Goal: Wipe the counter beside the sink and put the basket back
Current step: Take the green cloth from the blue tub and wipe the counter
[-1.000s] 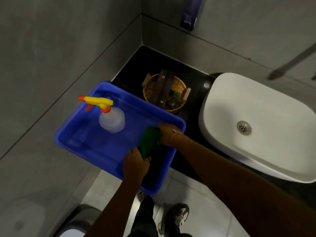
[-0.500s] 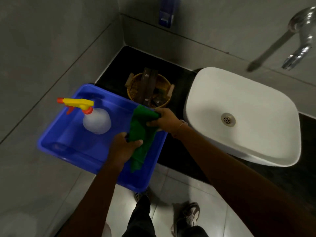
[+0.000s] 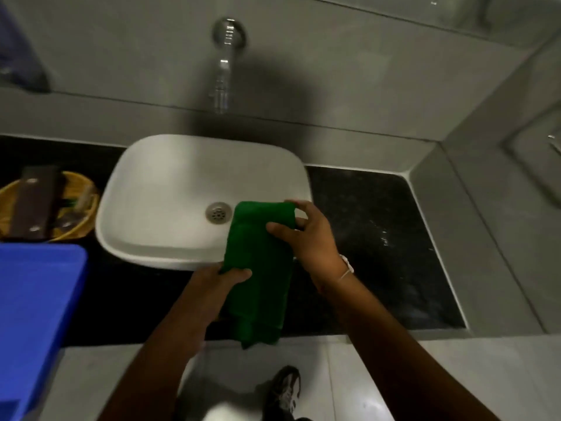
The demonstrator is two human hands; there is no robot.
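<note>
Both hands hold a folded green cloth [image 3: 261, 268] in the air over the front edge of the white sink [image 3: 170, 189] and the black counter [image 3: 376, 238]. Right hand [image 3: 309, 235] pinches the cloth's top right corner, thumb on the near face, fingers curled behind the edge, clamped on the fabric. Left hand [image 3: 212, 287] grips the cloth's left side lower down, thumb across the front, closed on it. The cloth hangs lengthwise, its bottom end drooping past the counter's front edge toward the grey floor tiles [image 3: 394, 375]. Its top edge overlaps the sink bowl just right of the drain [image 3: 217, 212].

The woven basket [image 3: 82, 214] sits on the counter at far left, just beside the sink's left rim, with a dark strap-like piece [image 3: 33, 205] lying across it and small items inside, too blurred to name. A blue plastic tub [image 3: 36, 299] fills the lower left corner, its far rim near the basket; whether they touch is unclear. A chrome wall tap [image 3: 223, 74] projects from the grey wall over the sink. The counter stretch right of the sink is bare and speckled with pale marks. A thin bracelet [image 3: 346, 268] circles the right wrist. A shoe [image 3: 283, 390] shows on the floor below the cloth
</note>
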